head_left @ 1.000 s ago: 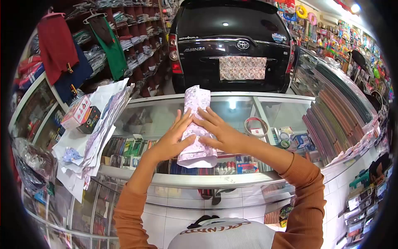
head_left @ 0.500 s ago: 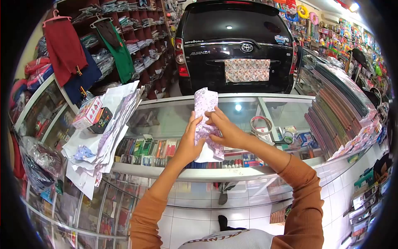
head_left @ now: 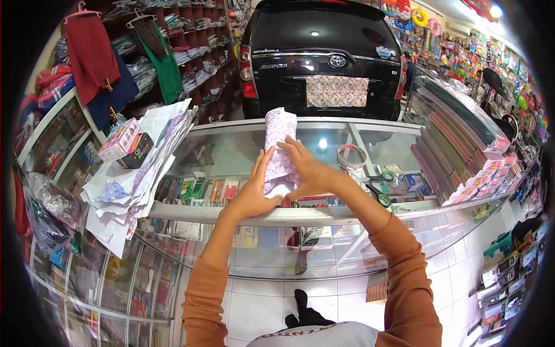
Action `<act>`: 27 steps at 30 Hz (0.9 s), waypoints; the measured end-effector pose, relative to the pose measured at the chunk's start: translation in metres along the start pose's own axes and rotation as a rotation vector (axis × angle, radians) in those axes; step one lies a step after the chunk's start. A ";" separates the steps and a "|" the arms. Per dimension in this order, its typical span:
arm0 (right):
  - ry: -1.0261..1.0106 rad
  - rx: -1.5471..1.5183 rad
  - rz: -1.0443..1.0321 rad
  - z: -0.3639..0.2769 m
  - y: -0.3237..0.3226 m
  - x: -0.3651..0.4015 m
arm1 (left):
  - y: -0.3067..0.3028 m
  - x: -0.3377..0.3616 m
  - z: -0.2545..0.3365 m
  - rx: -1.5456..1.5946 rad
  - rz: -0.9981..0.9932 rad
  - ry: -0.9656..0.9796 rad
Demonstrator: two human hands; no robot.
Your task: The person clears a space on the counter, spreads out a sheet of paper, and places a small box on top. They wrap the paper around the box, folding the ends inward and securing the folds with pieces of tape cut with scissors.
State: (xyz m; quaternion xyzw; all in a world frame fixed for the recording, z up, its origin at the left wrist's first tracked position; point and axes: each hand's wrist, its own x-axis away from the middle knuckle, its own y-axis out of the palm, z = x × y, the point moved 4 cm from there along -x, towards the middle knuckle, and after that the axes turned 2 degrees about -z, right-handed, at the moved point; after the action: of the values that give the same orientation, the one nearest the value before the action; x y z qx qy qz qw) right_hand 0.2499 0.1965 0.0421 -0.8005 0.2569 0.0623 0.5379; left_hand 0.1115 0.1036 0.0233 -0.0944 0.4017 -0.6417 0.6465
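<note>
A long, narrow package in purple-flowered wrapping paper lies on the glass counter, pointing away from me. My left hand holds its left side near the close end, fingers lying along the paper and thumb at the folded end. From the right, my right hand grips it, fingertips on top and thumb low by the near end. White inner paper shows in the fold between my thumbs. What is inside the paper is hidden.
Scissors and a tape roll lie to the right on the glass counter. Stacked books stand farther right. At left, small boxes sit on loose paper sheets. A black car is behind the counter.
The white flap at the package's near end has been folded in and up. Both hands have moved lower around that end. The view has shifted slightly, bringing the scissors fully into sight.
</note>
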 end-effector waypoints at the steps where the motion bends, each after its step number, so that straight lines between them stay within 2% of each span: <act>1: 0.022 -0.016 -0.013 -0.009 -0.001 0.005 | 0.000 0.001 0.002 -0.021 0.010 0.013; 2: -0.035 -0.030 0.064 -0.011 0.003 0.007 | 0.000 0.003 0.002 -0.041 0.020 0.022; 5: -0.076 0.021 0.056 -0.014 0.008 0.009 | 0.003 0.006 -0.005 -0.123 0.138 0.041; 7: -0.018 -0.055 0.027 -0.017 -0.004 0.014 | 0.000 0.005 -0.004 -0.186 0.187 0.035; 8: -0.026 -0.046 0.044 -0.011 -0.005 0.014 | -0.002 0.007 0.003 0.145 0.218 -0.101; 9: -0.035 -0.037 0.060 -0.006 -0.005 0.016 | -0.001 0.006 0.003 0.111 0.221 -0.076; 11: -0.002 0.108 0.161 0.001 0.000 0.019 | 0.000 0.004 0.000 0.043 0.223 -0.028; 13: 0.014 0.253 0.242 0.005 0.006 0.016 | 0.003 0.000 0.012 -0.178 0.310 0.011; 14: -0.088 0.275 0.402 -0.003 0.001 0.020 | 0.003 -0.002 0.018 -0.301 0.343 0.031; 15: -0.083 0.247 0.456 -0.005 -0.004 0.020 | 0.004 -0.006 0.024 -0.425 0.376 0.052; 18: -0.089 0.153 0.630 -0.011 -0.021 0.019 | -0.008 -0.017 0.025 -0.409 0.460 0.023; 21: -0.013 0.197 0.525 -0.015 -0.039 0.010 | -0.025 -0.025 0.039 -0.385 0.555 0.071; 23: -0.057 0.170 0.530 -0.022 -0.050 0.005 | -0.032 -0.030 0.048 -0.421 0.594 0.114; 24: -0.059 0.154 0.517 -0.027 -0.058 0.003 | -0.035 -0.034 0.049 -0.387 0.627 0.207; 27: -0.083 0.131 0.508 -0.024 -0.067 -0.001 | -0.032 -0.045 0.042 -0.121 0.538 0.028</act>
State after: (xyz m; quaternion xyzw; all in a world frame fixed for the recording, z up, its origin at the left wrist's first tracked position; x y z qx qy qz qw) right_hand 0.2774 0.1945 0.1082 -0.6707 0.4308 0.2113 0.5656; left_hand 0.1210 0.1227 0.0899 -0.0141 0.4587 -0.4231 0.7812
